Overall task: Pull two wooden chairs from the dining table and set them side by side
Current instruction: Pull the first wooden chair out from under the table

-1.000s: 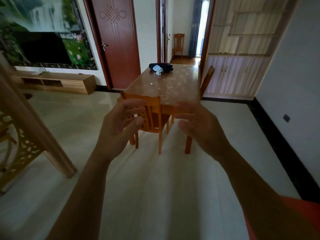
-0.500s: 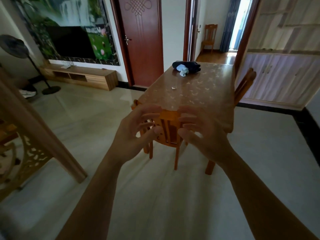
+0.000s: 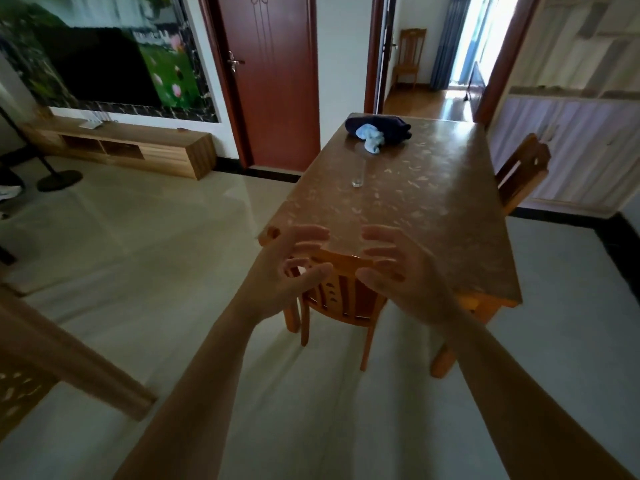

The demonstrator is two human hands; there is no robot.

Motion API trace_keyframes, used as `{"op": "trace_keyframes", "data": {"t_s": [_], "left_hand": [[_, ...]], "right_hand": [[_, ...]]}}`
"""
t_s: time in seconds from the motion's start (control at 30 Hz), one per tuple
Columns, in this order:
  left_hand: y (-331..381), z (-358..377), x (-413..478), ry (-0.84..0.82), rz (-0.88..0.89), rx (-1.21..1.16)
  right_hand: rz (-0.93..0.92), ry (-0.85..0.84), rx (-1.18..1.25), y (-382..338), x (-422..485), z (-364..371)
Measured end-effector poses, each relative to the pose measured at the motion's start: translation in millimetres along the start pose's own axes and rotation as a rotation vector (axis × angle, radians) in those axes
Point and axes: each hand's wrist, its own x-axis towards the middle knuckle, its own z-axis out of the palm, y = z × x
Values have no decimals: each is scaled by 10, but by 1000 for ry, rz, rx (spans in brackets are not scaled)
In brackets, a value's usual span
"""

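A wooden chair [image 3: 341, 296] is tucked under the near end of the dining table [image 3: 415, 209], its slatted back facing me. My left hand [image 3: 287, 271] hovers at the left part of the chair's top rail, fingers spread and holding nothing. My right hand [image 3: 401, 271] hovers at the right part of the rail, also spread and apart from the wood. A second wooden chair [image 3: 521, 171] stands at the table's right side, only its back showing.
On the table lie a small glass [image 3: 357, 181] and a dark bundle of cloth [image 3: 379, 131]. A TV cabinet [image 3: 138, 148] runs along the left wall, a fan base [image 3: 59, 180] beside it. A wooden post [image 3: 69, 355] slants at lower left. A third chair [image 3: 410, 53] stands in the far room.
I have come closer to the table, so the near chair looms larger. Both hands stayed spread and moved in over its top rail.
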Motion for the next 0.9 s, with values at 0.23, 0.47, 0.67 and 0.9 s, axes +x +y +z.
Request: {"op": "trace_keyframes", "data": {"t_s": [0.23, 0.47, 0.67, 0.9], "left_hand": [[-1026, -100, 1135, -253, -49, 206], [-1969, -61, 1836, -448, -164, 411], [-2544, 18, 2237, -569, -224, 416], [-3200, 67, 2283, -875, -330, 800]], "right_hand": [[181, 19, -222, 985, 734, 164], [323, -101, -395, 2084, 1441, 369], [387, -242, -546, 2562, 1770, 651], [607, -438, -766, 2876, 1875, 889]]}}
